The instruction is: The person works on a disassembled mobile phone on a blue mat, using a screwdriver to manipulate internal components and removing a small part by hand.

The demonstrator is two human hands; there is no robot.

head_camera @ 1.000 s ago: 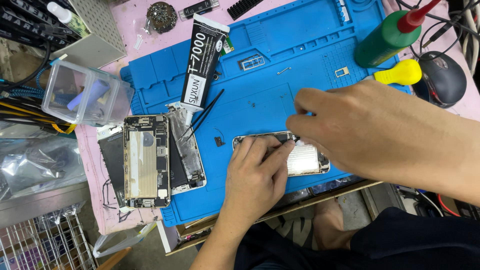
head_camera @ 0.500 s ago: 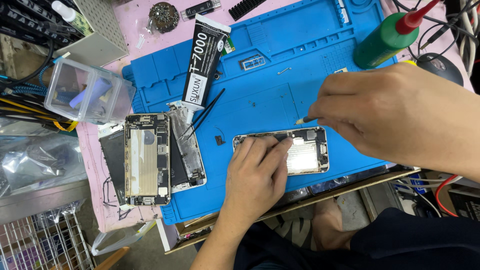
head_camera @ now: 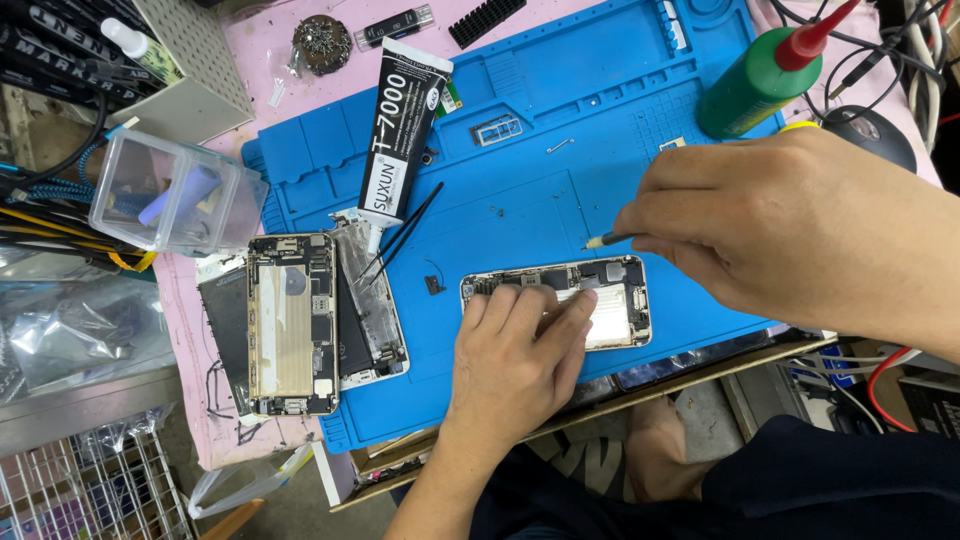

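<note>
Head view: opened silver phone chassis [head_camera: 600, 300] on blue silicone mat [head_camera: 560, 150] pinned flat by left hand [head_camera: 515, 345], fingers spread; thin pointed tool [head_camera: 608, 240] pinched by right hand [head_camera: 790, 225] above chassis. Judged light, rigid, fragile inside; best held by edges.

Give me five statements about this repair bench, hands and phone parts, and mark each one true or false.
1. The left hand presses down on the opened phone on the blue mat. True.
2. The right hand holds a thin pointed tool above the phone. True.
3. The black glue tube stands upright in a rack. False: it lies flat on the mat, nozzle toward the person.
4. The green bottle has a blue cap. False: its cap is red.
5. A second phone housing lies at the mat's left edge, touched by neither hand. True.
</note>
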